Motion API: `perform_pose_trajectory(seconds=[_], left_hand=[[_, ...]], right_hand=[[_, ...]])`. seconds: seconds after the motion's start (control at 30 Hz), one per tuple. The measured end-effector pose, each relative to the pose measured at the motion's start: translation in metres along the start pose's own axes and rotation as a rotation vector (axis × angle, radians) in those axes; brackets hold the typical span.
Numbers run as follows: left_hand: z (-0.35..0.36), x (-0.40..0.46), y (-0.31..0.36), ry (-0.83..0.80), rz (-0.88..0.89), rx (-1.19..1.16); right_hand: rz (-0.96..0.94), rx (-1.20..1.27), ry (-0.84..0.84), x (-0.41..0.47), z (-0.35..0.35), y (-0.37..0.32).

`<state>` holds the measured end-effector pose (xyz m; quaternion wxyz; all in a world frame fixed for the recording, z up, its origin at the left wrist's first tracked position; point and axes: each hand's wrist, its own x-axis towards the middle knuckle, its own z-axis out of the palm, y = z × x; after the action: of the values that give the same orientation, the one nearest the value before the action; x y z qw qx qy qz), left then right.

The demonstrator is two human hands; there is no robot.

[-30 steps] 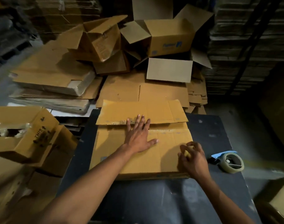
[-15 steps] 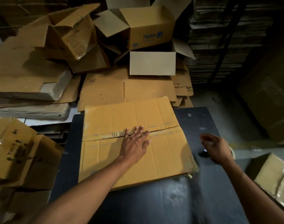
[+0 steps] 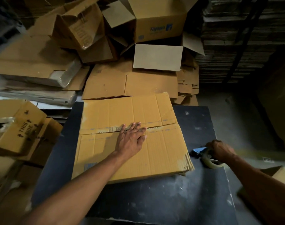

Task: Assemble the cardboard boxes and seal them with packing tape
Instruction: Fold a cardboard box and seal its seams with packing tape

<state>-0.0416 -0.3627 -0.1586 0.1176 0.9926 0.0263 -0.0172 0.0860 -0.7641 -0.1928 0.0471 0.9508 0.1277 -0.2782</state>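
Now left hand [image 3: 130,140] flat, fingers spread on box [image 3: 161,153] flaps; right hand [image 3: 219,150] fingers curled round tape dispenser [image 3: 206,158].

Brown cardboard box [image 3: 138,148] lies on the table, flaps closed; tape dispenser [image 3: 208,158] just right.

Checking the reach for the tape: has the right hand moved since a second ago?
Yes. The right hand left the flat cardboard box, going right to the tape dispenser.
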Motion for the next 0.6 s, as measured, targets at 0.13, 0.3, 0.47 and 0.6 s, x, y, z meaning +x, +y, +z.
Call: perform_pose_trajectory(seconds=[0.13, 0.3, 0.47, 0.6], left_hand=[[0.002, -0.006, 0.018, -0.013, -0.034, -0.010], [-0.009, -0.009, 0.028, -0.037, -0.056, -0.004], [-0.029, -0.013, -0.002, -0.103, -0.151, 0.070], [-0.054, -0.021, -0.078, -0.177, -0.256, 0.165]], right_hand=[[-0.008, 0.153, 0.169, -0.010, -0.011, 0.010], [-0.039, 0.295, 0.519, -0.054, -0.094, -0.014], [-0.237, 0.520, 0.507, -0.086, -0.135, -0.104], [-0.339, 0.595, 0.349, -0.083, -0.148, -0.169]])
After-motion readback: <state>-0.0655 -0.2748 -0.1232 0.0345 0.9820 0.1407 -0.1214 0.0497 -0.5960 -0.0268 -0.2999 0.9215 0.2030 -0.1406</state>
